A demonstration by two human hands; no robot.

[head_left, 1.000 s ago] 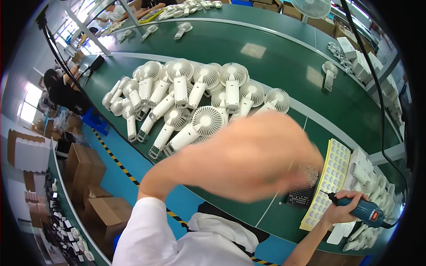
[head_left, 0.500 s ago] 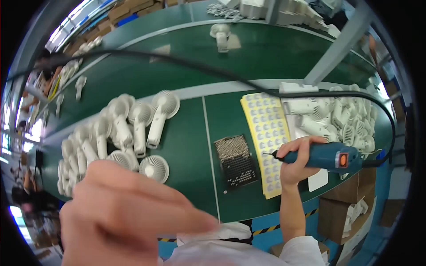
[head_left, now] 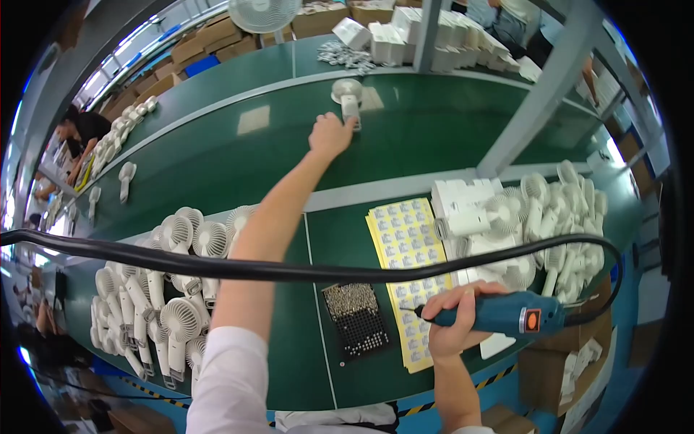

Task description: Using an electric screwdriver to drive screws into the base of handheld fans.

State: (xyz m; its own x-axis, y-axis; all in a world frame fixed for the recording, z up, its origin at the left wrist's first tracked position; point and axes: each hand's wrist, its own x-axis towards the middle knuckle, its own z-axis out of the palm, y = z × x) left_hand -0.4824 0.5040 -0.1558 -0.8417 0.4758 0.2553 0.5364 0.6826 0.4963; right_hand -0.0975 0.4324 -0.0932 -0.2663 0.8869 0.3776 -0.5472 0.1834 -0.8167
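My left arm stretches away across the green work surface. At its end my left hand (head_left: 331,136) is curled at the lower handle of a white handheld fan (head_left: 348,100), its thumb against the handle. My right hand (head_left: 454,318) is wrapped around a teal electric screwdriver (head_left: 499,314) with an orange switch. The screwdriver's thin bit points left, over yellow-backed sheets of stickers (head_left: 409,249). Left of those sheets lies a black screw tray (head_left: 359,329), with loose screws heaped at its far end and several standing in its holes.
Many handheld fans (head_left: 181,318) are piled at left, partly behind my arm. More white fan parts (head_left: 553,217) are heaped at right. A black cable (head_left: 318,272) crosses the view. A grey post (head_left: 535,101) stands at right, cardboard boxes (head_left: 560,362) below. A person (head_left: 87,134) sits far left.
My left hand has gone from close in front of me, blurred and closed, out to the fan at the far side. The view has tilted up. My right hand still holds the screwdriver.
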